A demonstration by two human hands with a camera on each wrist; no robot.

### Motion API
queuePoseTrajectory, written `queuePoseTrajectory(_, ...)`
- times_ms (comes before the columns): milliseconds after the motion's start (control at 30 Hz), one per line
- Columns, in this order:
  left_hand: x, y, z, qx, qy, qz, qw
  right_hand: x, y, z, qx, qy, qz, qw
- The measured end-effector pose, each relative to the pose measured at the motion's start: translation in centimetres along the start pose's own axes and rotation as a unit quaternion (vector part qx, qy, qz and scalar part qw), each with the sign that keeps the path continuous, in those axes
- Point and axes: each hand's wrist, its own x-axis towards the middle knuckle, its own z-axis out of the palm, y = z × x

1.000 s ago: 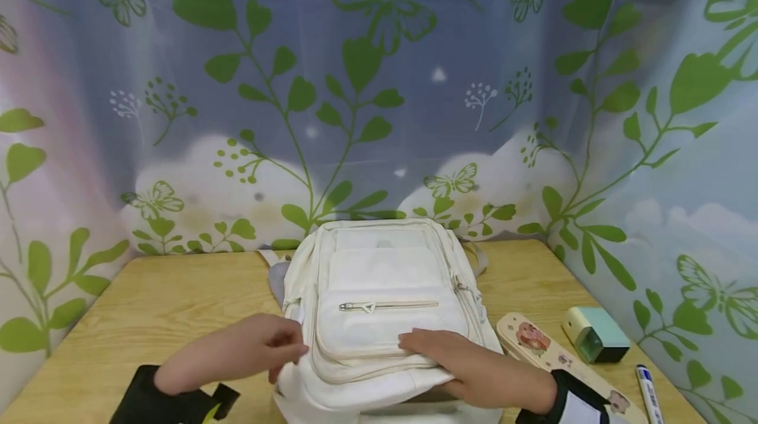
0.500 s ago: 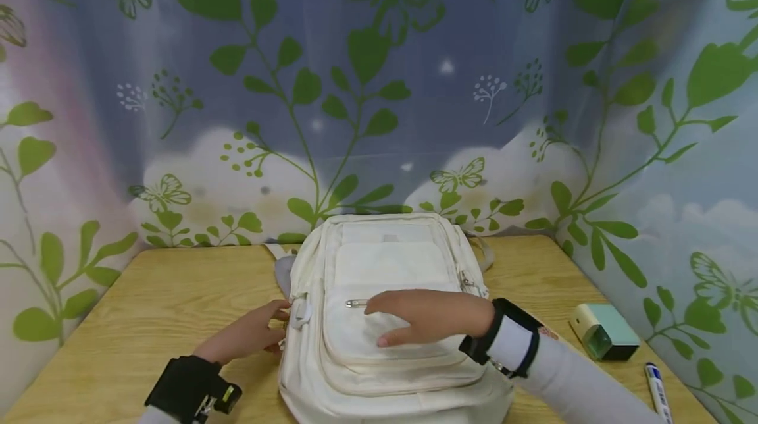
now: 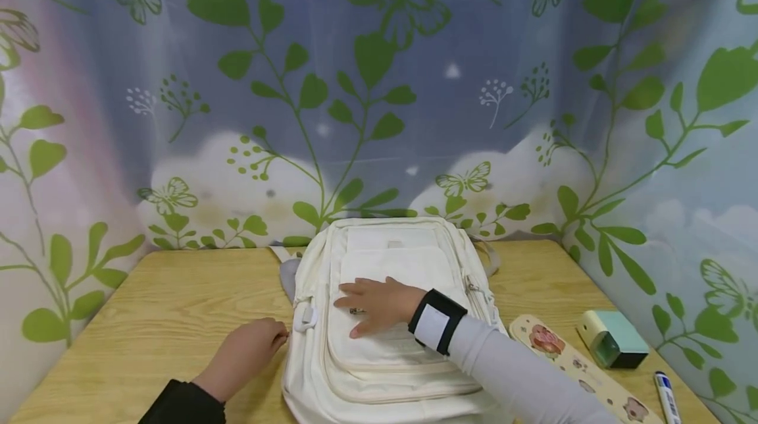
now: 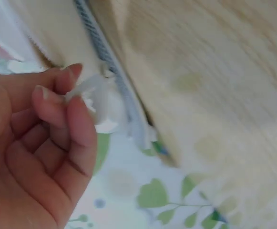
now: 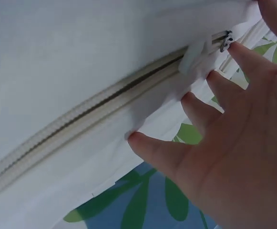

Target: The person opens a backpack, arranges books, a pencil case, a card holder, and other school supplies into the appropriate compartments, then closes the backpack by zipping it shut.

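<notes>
Under the right hand (image 3: pixel 381 302), spreading its fingers likely for steadying, the white backpack (image 3: pixel 408 365) is lying on the worktop (image 3: pixel 195 305); beside it the left hand (image 3: pixel 251 348) is pinching a pale tab (image 4: pixel 89 93), apparently too small for fuller grasping. Rightward of both, a patterned case (image 3: pixel 571 365) is resting.

A white backpack (image 3: pixel 393 357) lay front upward on a wooden table (image 3: pixel 213 289). The right hand (image 3: pixel 379 304) rested across its front pocket, fingers spread, a scrap of zip showing between them. The left hand (image 3: pixel 250 346), fingers curled, was at the bag's left edge, near a white buckle (image 3: pixel 306 318). Black bands circled both wrists. To the right of the bag were a long cream case (image 3: pixel 583 368) with cartoon prints (partly behind the pale sleeve (image 3: pixel 503 361)), a mint-and-cream box (image 3: pixel 616 338) and a marker (image 3: pixel 667 397). A leafy, butterfly-printed curtain (image 3: pixel 379 147) hung behind.
</notes>
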Motion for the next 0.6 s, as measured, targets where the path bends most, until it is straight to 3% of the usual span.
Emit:
queuePoseTrajectory(100, -1.2, 0.7, -0.7, 0.022, -0.004, 0.011, 0.9997, -0.1, 0.0, 0.1, 0.002, 0.001, 0.000, 1.0000)
queuePoseTrajectory(167, -2.0, 1.0, -1.2, 0.029, -0.011, 0.039, 0.9988, -0.2, 0.0, 0.1, 0.003, 0.001, 0.001, 1.0000)
queuePoseTrajectory(233, -2.8, 1.4, -1.8, 0.022, -0.037, 0.058, 0.9974, -0.3, -0.1, 0.1, 0.003, 0.002, 0.003, 1.0000)
queuePoseTrajectory(300, -3.5, 1.8, -2.3, 0.009, -0.073, 0.065, 0.9951, -0.3, -0.1, 0.2, 0.003, 0.004, 0.006, 1.0000)
queuePoseTrajectory(400, -4.4, 2.5, -2.6, -0.024, -0.121, 0.050, 0.9912, -0.2, 0.0, 0.5, -0.004, 0.006, 0.012, 0.9999)
queuePoseTrajectory(600, -5.6, 4.1, -2.4, -0.078, -0.160, 0.069, 0.9815, -0.1, -0.3, 0.7, -0.040, 0.011, 0.021, 0.9989)
